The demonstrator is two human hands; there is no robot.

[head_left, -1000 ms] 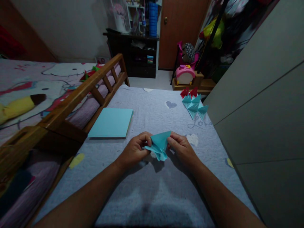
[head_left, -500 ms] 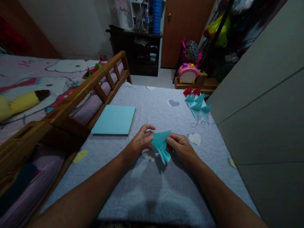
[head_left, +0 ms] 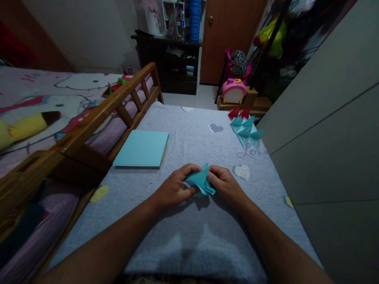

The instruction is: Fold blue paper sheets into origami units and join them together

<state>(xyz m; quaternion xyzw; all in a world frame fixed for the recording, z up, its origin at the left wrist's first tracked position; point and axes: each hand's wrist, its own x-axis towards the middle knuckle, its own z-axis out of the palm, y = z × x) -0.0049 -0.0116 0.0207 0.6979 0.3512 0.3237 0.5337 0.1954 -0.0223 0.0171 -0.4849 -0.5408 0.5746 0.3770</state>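
A partly folded piece of turquoise origami paper is held between my two hands, just above the bed cover. My left hand grips its left side, thumb below and fingers along the top. At the right edge, my right hand pinches the paper between thumb and bent fingers. One pointed flap stands up, and narrow folded ends stick out at the lower right. To the left lies a stack of square turquoise paper. Several folded turquoise origami pieces sit at the far right, with red folded pieces behind them.
The bed's patterned cover spreads beneath my arms. Along the left runs a wooden rail, with another bed beyond it. A pale cabinet borders the right side. Past the far edge stand a dark shelf and a pink toy case.
My left hand has turned and wrapped further around the paper, its thumb now underneath. The folded paper has tilted, its flap pointing up more steeply. My right hand keeps its pinch.
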